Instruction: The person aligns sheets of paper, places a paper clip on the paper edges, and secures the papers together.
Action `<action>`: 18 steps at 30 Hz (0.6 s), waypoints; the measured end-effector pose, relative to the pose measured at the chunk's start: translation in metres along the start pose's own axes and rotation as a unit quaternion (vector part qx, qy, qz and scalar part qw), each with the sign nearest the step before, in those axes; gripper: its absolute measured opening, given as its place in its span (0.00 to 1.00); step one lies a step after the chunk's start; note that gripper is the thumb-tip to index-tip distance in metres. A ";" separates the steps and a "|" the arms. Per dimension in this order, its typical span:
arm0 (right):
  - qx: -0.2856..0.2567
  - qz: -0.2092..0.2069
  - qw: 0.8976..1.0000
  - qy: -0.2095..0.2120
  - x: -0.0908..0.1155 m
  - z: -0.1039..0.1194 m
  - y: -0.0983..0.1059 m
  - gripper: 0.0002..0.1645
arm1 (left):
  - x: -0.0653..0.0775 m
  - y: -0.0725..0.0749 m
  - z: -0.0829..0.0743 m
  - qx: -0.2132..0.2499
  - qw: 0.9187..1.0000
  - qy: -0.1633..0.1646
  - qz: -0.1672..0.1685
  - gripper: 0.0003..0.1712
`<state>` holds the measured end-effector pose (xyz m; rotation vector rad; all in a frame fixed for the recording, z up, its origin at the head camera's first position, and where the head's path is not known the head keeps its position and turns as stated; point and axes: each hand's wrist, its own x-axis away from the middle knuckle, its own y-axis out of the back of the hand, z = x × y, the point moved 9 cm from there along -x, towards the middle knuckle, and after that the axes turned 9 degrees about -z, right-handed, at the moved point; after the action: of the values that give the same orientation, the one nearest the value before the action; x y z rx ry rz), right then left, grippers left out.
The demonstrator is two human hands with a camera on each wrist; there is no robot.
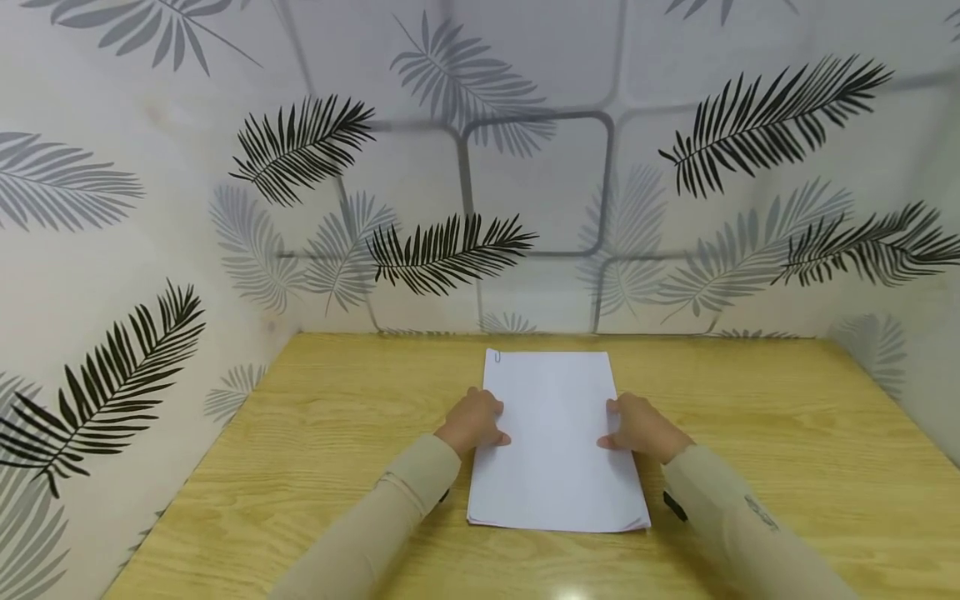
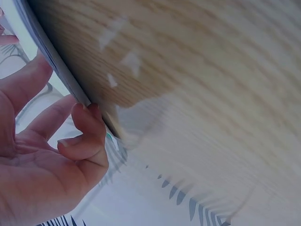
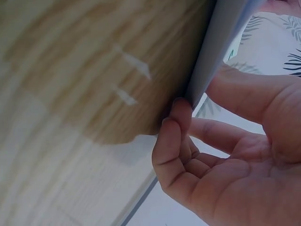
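A stack of white paper (image 1: 555, 442) lies flat on the wooden table (image 1: 787, 433), with a small paper clip (image 1: 497, 357) at its far left corner. My left hand (image 1: 476, 421) holds the stack's left edge and my right hand (image 1: 641, 429) holds the right edge, both about halfway along. In the left wrist view the left hand (image 2: 42, 165) has curled fingers against the paper edge (image 2: 56, 61). In the right wrist view the right hand (image 3: 225, 160) has the paper edge (image 3: 221, 42) between thumb and curled fingers.
Walls papered with a leaf pattern (image 1: 442, 250) close the table in at the back and on both sides. Bare wood (image 1: 337, 392) shows to the left and right of the stack.
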<state>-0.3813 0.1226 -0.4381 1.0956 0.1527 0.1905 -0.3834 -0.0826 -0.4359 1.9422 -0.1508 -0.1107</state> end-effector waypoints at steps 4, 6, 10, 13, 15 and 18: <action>0.001 0.004 1.000 -0.004 -0.002 0.001 -0.001 0.41 | -0.001 -0.001 0.002 -0.014 1.000 0.001 0.002 0.32; -0.001 0.003 1.000 -0.003 -0.004 0.001 -0.001 0.41 | -0.002 0.000 0.003 -0.012 1.000 0.002 0.000 0.31; 0.001 0.004 1.000 -0.005 -0.006 0.002 -0.003 0.40 | -0.002 0.002 0.004 -0.004 1.000 0.004 -0.007 0.31; 0.009 0.006 1.000 -0.011 -0.006 0.000 -0.003 0.40 | -0.002 0.004 0.004 -0.001 1.000 0.006 -0.010 0.30; 0.015 0.006 1.000 -0.014 -0.005 -0.002 -0.002 0.41 | -0.002 0.004 0.004 -0.004 1.000 0.005 -0.012 0.30; 0.024 0.006 1.000 -0.014 -0.005 -0.004 -0.001 0.41 | -0.003 0.005 0.003 -0.011 1.000 0.005 -0.018 0.31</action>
<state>-0.3869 0.1249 -0.4403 1.1470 0.1269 0.1824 -0.3873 -0.0867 -0.4321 1.9231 -0.1069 -0.1270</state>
